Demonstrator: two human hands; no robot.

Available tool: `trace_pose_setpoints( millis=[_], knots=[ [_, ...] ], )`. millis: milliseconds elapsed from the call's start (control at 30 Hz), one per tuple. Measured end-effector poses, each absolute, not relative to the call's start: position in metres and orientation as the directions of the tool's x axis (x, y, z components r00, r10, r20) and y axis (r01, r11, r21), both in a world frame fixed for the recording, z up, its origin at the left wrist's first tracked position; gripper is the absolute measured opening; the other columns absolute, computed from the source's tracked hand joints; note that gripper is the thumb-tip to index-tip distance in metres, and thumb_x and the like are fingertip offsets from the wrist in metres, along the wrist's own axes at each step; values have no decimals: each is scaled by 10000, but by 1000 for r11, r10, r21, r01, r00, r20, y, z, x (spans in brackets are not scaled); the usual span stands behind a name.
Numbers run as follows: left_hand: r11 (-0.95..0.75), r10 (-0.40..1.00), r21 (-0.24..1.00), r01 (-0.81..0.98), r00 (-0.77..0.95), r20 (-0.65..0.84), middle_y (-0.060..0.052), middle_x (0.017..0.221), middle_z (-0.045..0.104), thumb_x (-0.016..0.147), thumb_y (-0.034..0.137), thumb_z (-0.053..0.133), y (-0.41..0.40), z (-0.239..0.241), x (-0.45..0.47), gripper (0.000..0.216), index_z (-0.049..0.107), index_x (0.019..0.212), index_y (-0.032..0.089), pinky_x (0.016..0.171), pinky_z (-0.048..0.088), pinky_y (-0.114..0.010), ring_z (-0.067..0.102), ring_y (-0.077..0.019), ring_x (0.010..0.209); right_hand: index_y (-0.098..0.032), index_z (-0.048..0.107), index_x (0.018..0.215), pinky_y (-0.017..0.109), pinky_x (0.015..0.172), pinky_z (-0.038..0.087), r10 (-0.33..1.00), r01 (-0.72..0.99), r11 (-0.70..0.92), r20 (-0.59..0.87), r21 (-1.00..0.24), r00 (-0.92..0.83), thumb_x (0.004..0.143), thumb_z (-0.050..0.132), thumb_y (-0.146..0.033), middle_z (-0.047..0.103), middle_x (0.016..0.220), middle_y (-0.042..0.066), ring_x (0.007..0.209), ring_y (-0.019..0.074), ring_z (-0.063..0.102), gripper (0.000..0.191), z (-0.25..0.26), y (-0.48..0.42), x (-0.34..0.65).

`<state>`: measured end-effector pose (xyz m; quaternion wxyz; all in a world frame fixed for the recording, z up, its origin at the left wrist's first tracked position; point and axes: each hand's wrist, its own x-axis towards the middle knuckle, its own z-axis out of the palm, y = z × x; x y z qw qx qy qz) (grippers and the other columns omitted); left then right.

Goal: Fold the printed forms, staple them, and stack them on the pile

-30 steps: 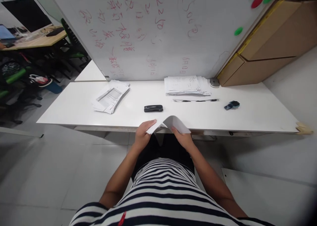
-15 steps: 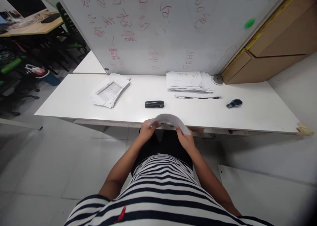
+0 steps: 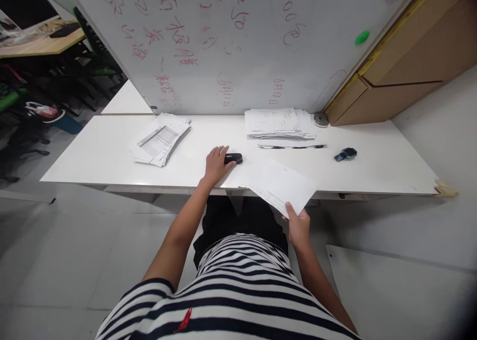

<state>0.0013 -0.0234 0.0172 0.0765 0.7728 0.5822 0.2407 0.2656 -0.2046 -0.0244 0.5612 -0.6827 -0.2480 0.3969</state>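
My left hand (image 3: 216, 164) reaches onto the white table (image 3: 112, 156) and its fingers rest on the left end of a black stapler (image 3: 234, 158); whether they grip it I cannot tell. My right hand (image 3: 297, 225) is closed on the near corner of a thin stack of white paper (image 3: 278, 183). The stack lies flat over the table's front edge, tilted to the right.
A fanned pile of printed sheets (image 3: 160, 140) lies at the left, a taller paper pile (image 3: 278, 123) at the back by the whiteboard (image 3: 231, 42). A pen (image 3: 292, 146) and a small dark clip-like object (image 3: 345, 154) lie to the right. Cardboard boxes (image 3: 410, 66) stand behind.
My left hand let go of the paper and moved forward to the stapler. My right hand pulled back and right, and the bent paper now lies flat on the table edge.
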Motion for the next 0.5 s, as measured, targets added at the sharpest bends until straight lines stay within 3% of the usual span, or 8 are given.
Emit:
trace_pose_setpoints(
  millis=[133,500],
  knots=[
    [-295,948,418,859,208,240,-87,1060,590,867,430,575,-18,4,-2,327,572,1115,216,866,423,-391,508,-263,1007,-149,670,876,202,401,310,818,-330,-210,-351,-920,457,667,790,-436,644,725,7,515,78,475,375,-19,-199,274],
    [-371,922,492,787,253,292,-70,1064,571,867,418,586,-20,1,-8,312,554,1107,221,867,411,-376,486,-238,980,-142,681,850,198,387,258,868,-406,-236,-379,-883,320,643,819,-379,643,769,22,516,58,416,343,0,-185,276]
  ],
)
